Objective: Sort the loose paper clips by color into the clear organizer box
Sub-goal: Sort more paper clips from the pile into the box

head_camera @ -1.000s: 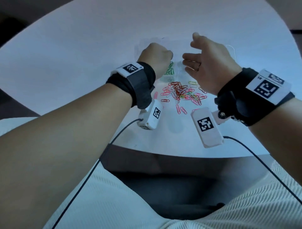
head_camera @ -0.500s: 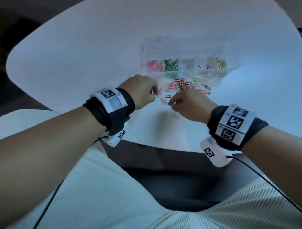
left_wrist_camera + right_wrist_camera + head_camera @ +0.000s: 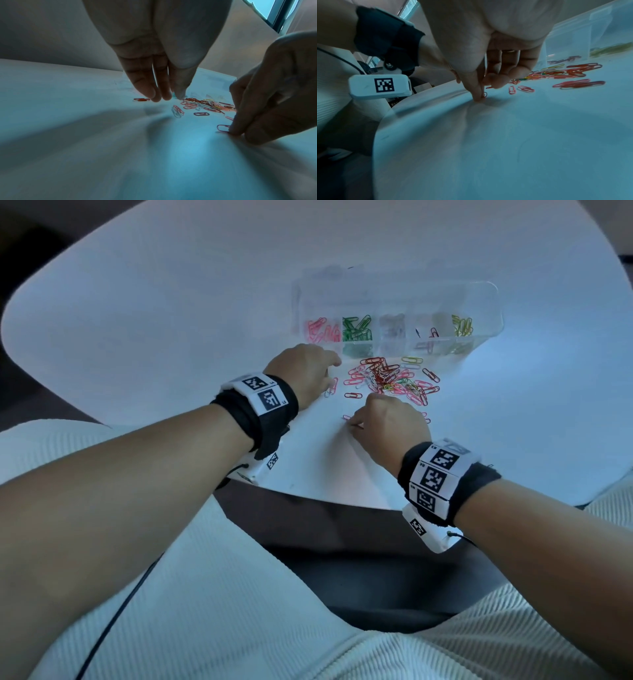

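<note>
The clear organizer box (image 3: 486,302) stands on the far side of the white table (image 3: 171,302), with pink, green, pale, red and yellow clips in separate compartments. A pile of loose paper clips (image 3: 390,378) in mixed colours lies just in front of it. My right hand (image 3: 354,422) pinches a pink paper clip (image 3: 222,127) that lies flat on the table, near side of the pile; thumb and forefinger meet on it (image 3: 478,98). My left hand (image 3: 164,97) points straight fingers down at the table left of the pile, beside a single red clip (image 3: 141,99), holding nothing.
A few stray clips (image 3: 352,396) lie between the two hands. The table's curved front edge (image 3: 342,503) runs close under both wrists, with my lap in white ribbed cloth (image 3: 239,611) below it. Bare tabletop extends left and right of the pile.
Both hands came back from over the box to the near side of the pile. The right hand lowered and closed its thumb and forefinger on a pink clip; the left hand straightened its fingers.
</note>
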The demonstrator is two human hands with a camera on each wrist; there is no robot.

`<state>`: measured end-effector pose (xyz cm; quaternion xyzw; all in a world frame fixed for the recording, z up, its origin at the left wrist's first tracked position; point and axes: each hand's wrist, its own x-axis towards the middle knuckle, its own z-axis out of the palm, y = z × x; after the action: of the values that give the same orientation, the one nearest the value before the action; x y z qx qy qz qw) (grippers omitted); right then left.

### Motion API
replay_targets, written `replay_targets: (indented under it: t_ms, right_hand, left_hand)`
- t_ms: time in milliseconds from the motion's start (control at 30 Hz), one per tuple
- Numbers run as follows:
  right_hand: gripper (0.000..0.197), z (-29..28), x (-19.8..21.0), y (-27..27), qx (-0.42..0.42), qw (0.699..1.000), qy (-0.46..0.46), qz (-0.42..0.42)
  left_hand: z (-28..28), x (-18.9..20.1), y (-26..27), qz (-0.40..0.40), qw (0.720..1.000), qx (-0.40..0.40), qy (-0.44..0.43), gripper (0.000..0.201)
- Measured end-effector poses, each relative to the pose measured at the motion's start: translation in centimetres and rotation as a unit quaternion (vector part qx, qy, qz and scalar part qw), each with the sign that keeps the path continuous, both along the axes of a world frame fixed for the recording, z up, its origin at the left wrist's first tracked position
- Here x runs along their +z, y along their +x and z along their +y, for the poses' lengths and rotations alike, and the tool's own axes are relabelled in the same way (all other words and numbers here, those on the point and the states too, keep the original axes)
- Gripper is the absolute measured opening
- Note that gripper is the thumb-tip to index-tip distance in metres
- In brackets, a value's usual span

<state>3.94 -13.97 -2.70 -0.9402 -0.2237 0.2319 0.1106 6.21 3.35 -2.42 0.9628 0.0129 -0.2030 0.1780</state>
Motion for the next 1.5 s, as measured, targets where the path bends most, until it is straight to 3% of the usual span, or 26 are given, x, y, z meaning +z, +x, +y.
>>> replay_targets:
  t_ms: [333, 633, 800, 1033, 1267, 1333, 1433, 1500]
  right_hand:
    - [0.027, -0.2, -0.3, -0.3, 0.030, 0.999, -0.013, -0.022]
    - [0.010, -0.5, 0.3, -0.4, 0.006, 1.000, -0.016, 0.021]
    - [0.007, -0.9, 0.6, -0.6, -0.004, 1.000, -0.003, 0.031]
    - [0.010, -2.2, 0.1, -1.6, -0.032, 0.997, 0.048, 0.059]
    - [0.018, -3.4, 0.0, -0.2, -0.147, 0.963, 0.200, 0.101]
    - [0.016, -3.8, 0.1, 0.8, -0.219, 0.927, 0.272, 0.139]
    - [0.021, -4.4, 1.1, 2.0, -0.360, 0.789, 0.424, 0.260]
    - [0.025, -5.1, 1.6, 2.9, -0.421, 0.720, 0.473, 0.285]
  left_hand:
    - [0.0, -1.2, -0.8, 0.006, 0.999, -0.031, -0.009, 0.017]
    - [0.2, -1.2, -0.7, -0.012, 0.999, -0.040, -0.001, 0.022]
    - [-0.1, -1.4, -0.9, -0.039, 0.995, -0.085, -0.021, 0.025]
    - [0.0, -0.8, -0.7, -0.008, 0.998, -0.064, -0.010, 0.020]
    - [0.2, -0.8, -0.8, -0.017, 0.996, 0.030, -0.080, 0.018]
    - [0.1, -0.9, -0.9, -0.020, 0.996, 0.036, -0.081, 0.017]
    - [0.1, -1.0, -0.9, -0.025, 0.998, 0.018, -0.060, 0.023]
    - [0.2, -1.1, -0.8, -0.017, 0.999, 0.009, -0.043, 0.030]
